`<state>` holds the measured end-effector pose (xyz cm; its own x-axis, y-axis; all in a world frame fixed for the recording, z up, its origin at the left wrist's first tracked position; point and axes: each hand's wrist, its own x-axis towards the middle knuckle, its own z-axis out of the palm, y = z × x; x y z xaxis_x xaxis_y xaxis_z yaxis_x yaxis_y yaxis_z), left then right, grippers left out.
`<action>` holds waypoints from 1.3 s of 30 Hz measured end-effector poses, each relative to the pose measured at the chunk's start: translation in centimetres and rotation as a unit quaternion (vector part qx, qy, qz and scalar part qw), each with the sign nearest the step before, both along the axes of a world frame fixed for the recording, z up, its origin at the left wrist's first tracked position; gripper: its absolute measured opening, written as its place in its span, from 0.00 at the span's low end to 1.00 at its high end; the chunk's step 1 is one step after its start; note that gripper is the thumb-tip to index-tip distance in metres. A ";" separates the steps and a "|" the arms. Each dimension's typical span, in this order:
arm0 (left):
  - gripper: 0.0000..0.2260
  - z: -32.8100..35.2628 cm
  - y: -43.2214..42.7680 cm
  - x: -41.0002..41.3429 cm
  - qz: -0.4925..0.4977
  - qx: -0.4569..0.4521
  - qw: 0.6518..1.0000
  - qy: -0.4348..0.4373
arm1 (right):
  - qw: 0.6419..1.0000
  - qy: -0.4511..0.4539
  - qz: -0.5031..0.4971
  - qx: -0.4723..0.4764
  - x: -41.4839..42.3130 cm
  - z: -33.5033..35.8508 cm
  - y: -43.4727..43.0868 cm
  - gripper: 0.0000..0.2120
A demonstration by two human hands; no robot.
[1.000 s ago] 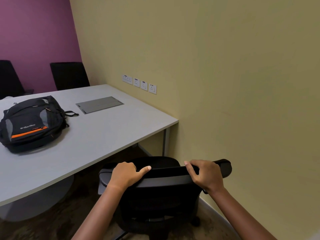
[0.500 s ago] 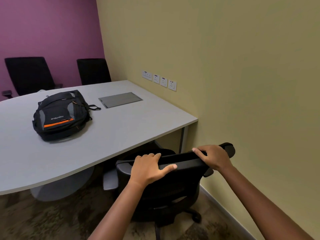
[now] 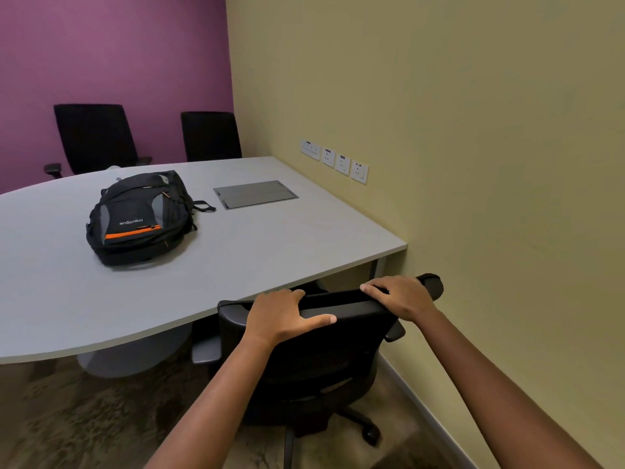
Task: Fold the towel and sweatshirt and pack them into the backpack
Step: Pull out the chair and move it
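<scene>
Backpack (image 3: 142, 218): lies flat on grey counter (image 3: 270, 245), orange stripe toward the near edge. Grey hatch plate (image 3: 256, 193) just right of backpack, flush in counter. Black office chair (image 3: 338, 350) nearer than backpack, to its right. Left hand (image 3: 280, 316) and right hand (image 3: 402, 297) grip the backrest top; fingers (image 3: 372, 287) curled over its edge, left thumb laid flat.

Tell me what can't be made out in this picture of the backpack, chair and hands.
All in the head view:
towel, sweatshirt: not in frame.
backpack contents: hidden by its own shell.
left hand, right hand: fingertips hidden over the chair backrest's top edge.
chair seat: hidden behind the backrest.
</scene>
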<state>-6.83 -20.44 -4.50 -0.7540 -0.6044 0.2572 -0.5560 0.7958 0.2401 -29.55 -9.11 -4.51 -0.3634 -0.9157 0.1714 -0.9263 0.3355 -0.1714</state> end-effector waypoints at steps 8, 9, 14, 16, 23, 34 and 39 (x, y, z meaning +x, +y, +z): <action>0.58 -0.3 -2.4 -2.1 0.030 -0.004 0.999 -0.013 | 1.000 -0.004 0.015 0.013 -2.6 0.0 -3.5 0.21; 0.57 -0.3 -2.5 -2.4 0.033 -0.006 0.999 -0.014 | 1.000 -0.008 0.013 0.009 -3.1 -0.1 -3.9 0.22; 0.46 -0.2 -3.0 -4.4 0.048 -0.011 0.999 -0.021 | 1.000 -0.027 0.014 -0.006 -5.5 -0.4 -5.6 0.24; 0.46 -0.4 -3.1 -5.2 0.054 -0.014 0.998 -0.023 | 1.000 -0.027 0.011 -0.011 -6.3 -0.3 -6.1 0.20; 0.44 -0.4 -3.9 -7.5 0.081 -0.011 0.996 -0.032 | 0.999 -0.025 0.023 -0.011 -8.3 0.1 -7.8 0.28; 0.58 -0.3 -7.0 -7.4 0.129 0.014 0.992 0.010 | 0.998 -0.016 0.047 -0.026 -8.6 -0.2 -11.0 0.22; 0.50 -0.6 -8.9 -6.4 0.186 -0.010 0.982 0.006 | 0.999 -0.010 0.024 -0.045 -7.3 -0.7 -12.5 0.23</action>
